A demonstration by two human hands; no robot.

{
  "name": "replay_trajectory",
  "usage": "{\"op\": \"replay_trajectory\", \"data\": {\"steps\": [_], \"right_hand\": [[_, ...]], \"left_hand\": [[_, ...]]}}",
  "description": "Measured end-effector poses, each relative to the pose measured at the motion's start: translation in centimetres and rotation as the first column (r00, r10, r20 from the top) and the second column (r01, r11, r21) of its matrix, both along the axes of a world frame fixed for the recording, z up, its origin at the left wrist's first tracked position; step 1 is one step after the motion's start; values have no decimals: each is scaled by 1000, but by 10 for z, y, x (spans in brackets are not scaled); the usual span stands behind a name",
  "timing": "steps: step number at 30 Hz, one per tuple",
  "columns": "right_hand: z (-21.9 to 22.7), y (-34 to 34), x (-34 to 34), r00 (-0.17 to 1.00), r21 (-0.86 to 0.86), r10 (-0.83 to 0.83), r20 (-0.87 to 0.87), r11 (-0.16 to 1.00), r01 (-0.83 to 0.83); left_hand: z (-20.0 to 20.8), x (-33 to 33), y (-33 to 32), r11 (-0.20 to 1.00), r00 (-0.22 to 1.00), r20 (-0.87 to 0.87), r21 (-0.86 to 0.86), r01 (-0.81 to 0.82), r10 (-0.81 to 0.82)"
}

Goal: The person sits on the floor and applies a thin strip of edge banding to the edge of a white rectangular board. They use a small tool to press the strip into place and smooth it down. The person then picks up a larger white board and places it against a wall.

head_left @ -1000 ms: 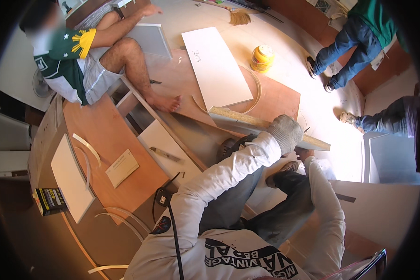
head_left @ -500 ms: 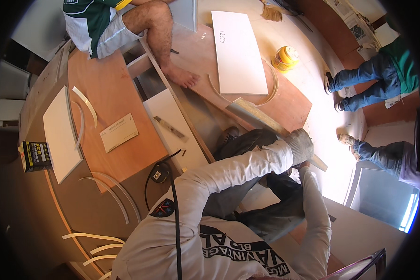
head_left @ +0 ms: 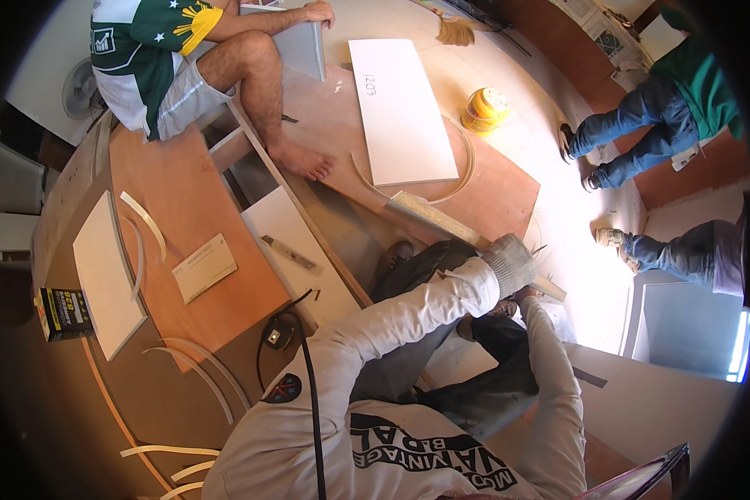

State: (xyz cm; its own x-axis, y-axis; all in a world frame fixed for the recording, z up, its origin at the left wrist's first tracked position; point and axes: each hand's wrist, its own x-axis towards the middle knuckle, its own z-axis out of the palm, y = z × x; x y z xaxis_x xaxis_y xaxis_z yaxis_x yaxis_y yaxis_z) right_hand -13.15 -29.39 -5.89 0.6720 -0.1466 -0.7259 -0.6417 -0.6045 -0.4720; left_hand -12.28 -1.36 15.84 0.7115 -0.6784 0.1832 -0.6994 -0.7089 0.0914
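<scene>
Pale floor (head_left: pixel 550 158) under everything. One board (head_left: pixel 433 218) in front of me, tan edge upward; left hand (head_left: pixel 511 262), gloved, closed around it, fingertips hidden. Right hand (head_left: pixel 525 293) mostly covered, just below left: cannot tell how far open. One cutter knife (head_left: pixel 293 256) to left. Beyond: one white panel (head_left: pixel 404 125) on brown sheet (head_left: pixel 504 196), one yellow bucket (head_left: pixel 485 112), one seated person (head_left: pixel 142 67), two more people (head_left: pixel 642 117), one broom (head_left: pixel 456 32).
</scene>
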Motion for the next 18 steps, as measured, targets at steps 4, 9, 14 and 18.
{"op": "replay_trajectory", "data": {"steps": [4,9,14,18], "right_hand": [[-15,0,-3,1000,18,16,-17,1000,-15],[-29,2,-2,998,46,61,-26,997,-60],[-51,-15,-3,989,110,149,-9,983,-148],[-56,-24,20,999,0,12,-53,1000,-12]], "left_hand": [[-5,1,-1,998,998,-55,64,-3,6],[-28,4,-11,977,950,-231,32,-210,212],[5,1,3,990,981,-195,134,45,-18],[17,1,26,998,987,-145,22,-66,68]]}}
